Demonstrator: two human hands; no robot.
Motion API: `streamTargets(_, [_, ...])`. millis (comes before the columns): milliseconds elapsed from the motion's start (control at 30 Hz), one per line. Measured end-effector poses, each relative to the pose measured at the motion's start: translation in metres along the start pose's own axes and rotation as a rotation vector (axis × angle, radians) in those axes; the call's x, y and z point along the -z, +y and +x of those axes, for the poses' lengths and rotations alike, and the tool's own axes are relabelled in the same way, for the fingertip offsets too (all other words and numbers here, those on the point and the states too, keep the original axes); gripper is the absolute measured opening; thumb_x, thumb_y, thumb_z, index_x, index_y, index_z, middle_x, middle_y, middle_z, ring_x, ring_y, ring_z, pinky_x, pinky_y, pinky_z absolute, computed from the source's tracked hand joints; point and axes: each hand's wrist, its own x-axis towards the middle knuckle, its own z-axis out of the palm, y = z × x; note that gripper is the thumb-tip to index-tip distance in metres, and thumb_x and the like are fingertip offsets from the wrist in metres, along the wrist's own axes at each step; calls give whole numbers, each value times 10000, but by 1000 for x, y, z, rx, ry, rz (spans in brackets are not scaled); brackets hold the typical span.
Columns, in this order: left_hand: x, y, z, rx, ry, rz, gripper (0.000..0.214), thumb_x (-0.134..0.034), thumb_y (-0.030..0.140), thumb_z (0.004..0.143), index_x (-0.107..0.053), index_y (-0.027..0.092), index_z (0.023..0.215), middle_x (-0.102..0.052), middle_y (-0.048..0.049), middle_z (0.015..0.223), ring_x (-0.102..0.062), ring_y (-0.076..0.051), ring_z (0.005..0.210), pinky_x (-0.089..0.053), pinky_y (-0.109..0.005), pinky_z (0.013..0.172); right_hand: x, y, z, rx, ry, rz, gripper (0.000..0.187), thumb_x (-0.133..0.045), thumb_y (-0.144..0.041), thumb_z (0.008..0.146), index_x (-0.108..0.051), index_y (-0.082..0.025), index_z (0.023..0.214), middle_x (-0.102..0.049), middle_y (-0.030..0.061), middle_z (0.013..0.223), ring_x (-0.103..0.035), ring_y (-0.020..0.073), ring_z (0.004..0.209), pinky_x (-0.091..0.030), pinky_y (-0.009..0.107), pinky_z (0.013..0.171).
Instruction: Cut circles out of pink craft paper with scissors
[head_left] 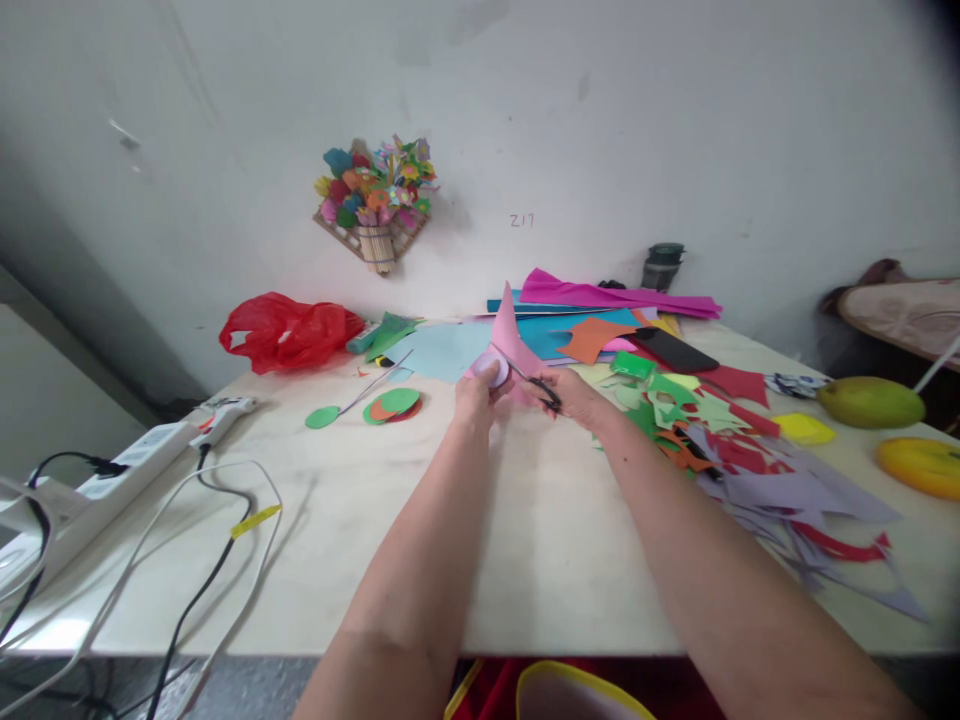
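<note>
Over the middle of the table, my left hand (478, 398) is closed on a sheet of pink paper (507, 325), whose top rises to a point. Under my left thumb, a round pale lilac disc (490, 369) is pressed against the pink sheet. My right hand (576, 397) grips black-handled scissors (547, 396), their blades reaching left to the pink paper beside the disc. Whether the blades are parted I cannot make out. Left of my hands lie green and orange paper circles (397, 403) in an overlapping group, and a single green circle (323, 417).
Coloured paper scraps (750, 470) spread over the right side, near a black phone (675, 350) and a green mango (870, 402). Behind are coloured sheets (615, 294). A red plastic bag (292, 332) sits back left; a power strip (127, 465) and cables occupy the left edge.
</note>
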Motion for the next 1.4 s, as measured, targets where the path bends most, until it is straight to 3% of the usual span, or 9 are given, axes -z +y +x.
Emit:
streamTargets(267, [2,3,1,0,-28,48,184,-717,87,676,-644,103,844,-670,-72,778,-680,-202,767,-604,-319,673,0,-3,-2,19,-10,-15,332,-788,-383,578,-553,-167,672,-489,-63,430,-383,58,330,-305,190,310])
streamTargets(633, [2,6,-1,4,-41,45,159,-692,69,686,-638,92,834,-661,-56,742,-673,-180,703,-597,-308,650,2,2,1,36,-9,-24,363,-801,-392,551,-570,-156,701,-489,-74,426,-381,50,330,-298,177,316])
streamTargets(1167, [11,8,4,37,-160,77,203,-730,89,660,-640,91,842,-672,-80,776,-693,-209,750,-597,-333,697,11,8,3,34,-44,-53,305,-774,-357,629,-575,-156,744,-511,-61,443,-410,55,330,-305,171,314])
streamTargets(1400, [10,6,1,41,-183,94,207,-741,109,656,-644,103,839,-678,-68,762,-690,-185,720,-593,-281,656,6,0,-3,34,-40,-49,370,-776,-424,584,-540,-161,696,-508,-56,438,-411,58,327,-288,173,307])
